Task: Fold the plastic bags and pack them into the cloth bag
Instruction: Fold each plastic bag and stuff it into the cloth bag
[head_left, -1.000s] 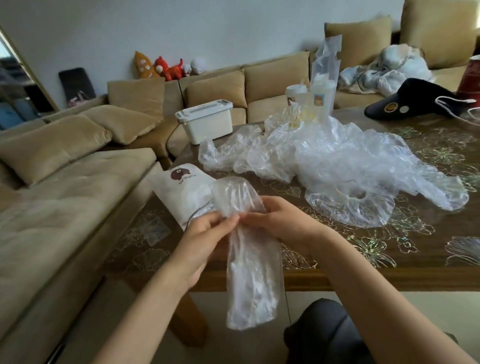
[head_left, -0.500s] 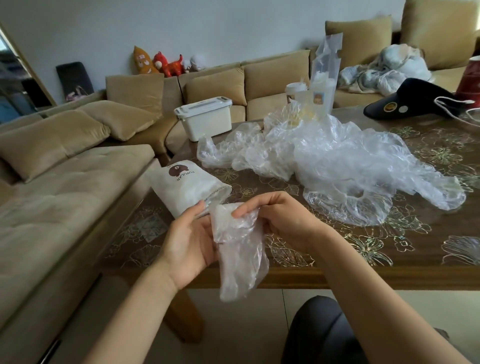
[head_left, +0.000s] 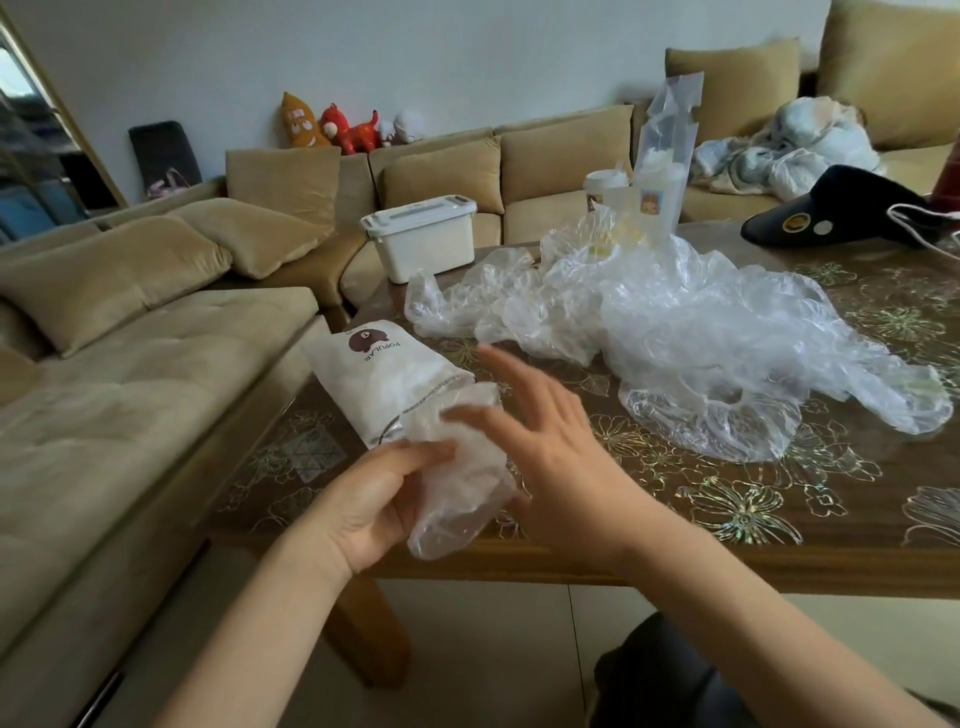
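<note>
Sofa (head_left: 156, 364), white lidded box (head_left: 423, 236)

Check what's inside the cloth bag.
Fabric of the cloth bag hides its contents. At its mouth the folded plastic bag shows, held by the left hand; whether its end is inside is unclear.

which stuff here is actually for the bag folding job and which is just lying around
For the job:
folded bag, held in the left hand
right hand, open
cloth bag
pile of plastic bags

Lying about:
white box
cap
cups
plush toys
blanket
</note>
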